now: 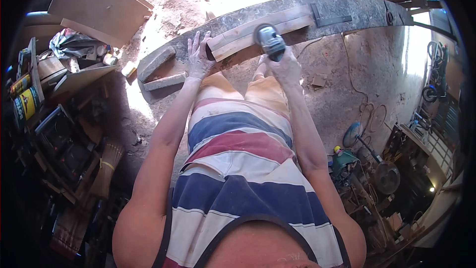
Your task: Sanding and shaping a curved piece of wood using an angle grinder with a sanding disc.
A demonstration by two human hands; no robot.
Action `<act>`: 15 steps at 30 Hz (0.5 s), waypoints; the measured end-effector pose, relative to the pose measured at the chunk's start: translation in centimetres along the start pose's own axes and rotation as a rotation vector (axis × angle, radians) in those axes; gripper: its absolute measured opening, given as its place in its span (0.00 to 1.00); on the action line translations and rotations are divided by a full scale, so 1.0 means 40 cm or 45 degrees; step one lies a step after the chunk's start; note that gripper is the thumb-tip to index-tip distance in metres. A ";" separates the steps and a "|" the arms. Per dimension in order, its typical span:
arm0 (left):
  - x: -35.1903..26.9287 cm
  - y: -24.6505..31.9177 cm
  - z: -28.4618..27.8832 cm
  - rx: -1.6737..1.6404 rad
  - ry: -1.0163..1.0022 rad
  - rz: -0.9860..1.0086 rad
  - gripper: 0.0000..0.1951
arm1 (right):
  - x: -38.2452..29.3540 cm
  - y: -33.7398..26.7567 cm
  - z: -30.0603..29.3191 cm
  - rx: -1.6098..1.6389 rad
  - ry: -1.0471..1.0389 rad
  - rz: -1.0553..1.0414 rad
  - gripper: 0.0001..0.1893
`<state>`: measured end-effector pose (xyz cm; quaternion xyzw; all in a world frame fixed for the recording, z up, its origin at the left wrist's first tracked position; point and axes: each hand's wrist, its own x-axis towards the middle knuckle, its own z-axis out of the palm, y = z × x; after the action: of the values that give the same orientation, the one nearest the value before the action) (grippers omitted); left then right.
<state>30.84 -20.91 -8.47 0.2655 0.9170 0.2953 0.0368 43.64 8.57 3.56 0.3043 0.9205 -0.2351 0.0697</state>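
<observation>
My right hand (285, 67) grips a handheld power sander or angle grinder (272, 41), its round head over a pale wooden workpiece (238, 41). The workpiece looks like long strips side by side, lying lengthwise on a worn, stained workbench (366, 9). At the workpiece's left end my left hand (200, 58) rests on the bench, fingers spread, its thumb side against the end. Whether the disc touches the wood cannot be made out. Beyond the workpiece's right end lies a dark carpenter's square (331, 19).
Two wood blocks (160, 63) lie on the bench's left end. Left of me, shelving holds cans (26, 104) and a bundle of wood strips (108, 167). A board (100, 7) leans at far left. Cables (351, 70) trail across the floor near a pedestal fan (386, 175).
</observation>
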 end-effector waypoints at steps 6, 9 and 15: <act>-0.002 0.007 0.001 0.059 -0.025 0.008 0.42 | -0.041 -0.113 0.050 0.206 -0.241 -0.084 0.32; 0.001 0.015 -0.010 0.002 -0.036 -0.026 0.44 | -0.036 -0.141 0.065 0.278 -0.316 -0.229 0.32; 0.001 0.013 -0.012 0.021 -0.034 -0.032 0.47 | 0.013 -0.117 0.050 0.120 -0.348 -0.222 0.33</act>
<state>30.95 -20.80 -7.79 0.2582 0.9221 0.2838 0.0506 40.43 4.60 3.48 0.1914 0.9133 -0.3223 0.1592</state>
